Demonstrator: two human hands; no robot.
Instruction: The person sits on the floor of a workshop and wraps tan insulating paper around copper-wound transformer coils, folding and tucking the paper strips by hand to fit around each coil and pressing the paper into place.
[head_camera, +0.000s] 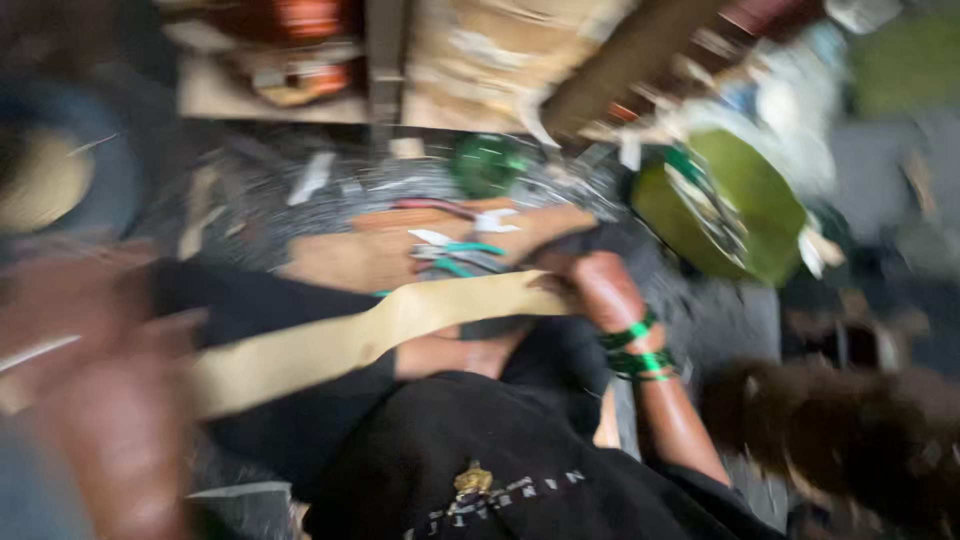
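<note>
The picture is smeared by motion. My right hand (592, 280), with green bangles (635, 348) on the wrist, grips one end of a long tan strip (400, 322). The strip runs left and downward across my lap and dark clothing (480, 450). My left hand (115, 410) is a large blur at the lower left, right by the strip's other end. Whether it holds the strip is too blurred to make out. A bare foot (450, 355) shows just under the strip.
Green-handled pliers (450, 252) lie on a brown board (345, 258) ahead of me. A round green casing (725, 205) sits to the right, with a small green spool (485, 165) farther back. Orange coils (305, 20) and cluttered boxes line the top. A dark fuzzy shape (850, 435) fills the lower right.
</note>
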